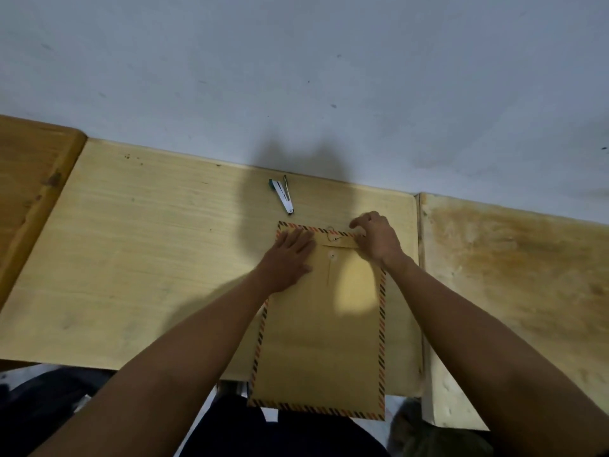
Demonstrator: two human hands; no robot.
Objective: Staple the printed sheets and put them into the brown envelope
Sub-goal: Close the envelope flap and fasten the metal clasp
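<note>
Brown envelope, flap at 12 o'clock: left hand flat, pressing; right hand pinching flap; overhanging desk, may slip.

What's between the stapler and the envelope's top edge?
Only bare wooden desk, seen in the head view. The stapler lies just beyond the brown envelope, not touching it.

Plain study or office corner: worn wooden desks against bare white wall.
</note>
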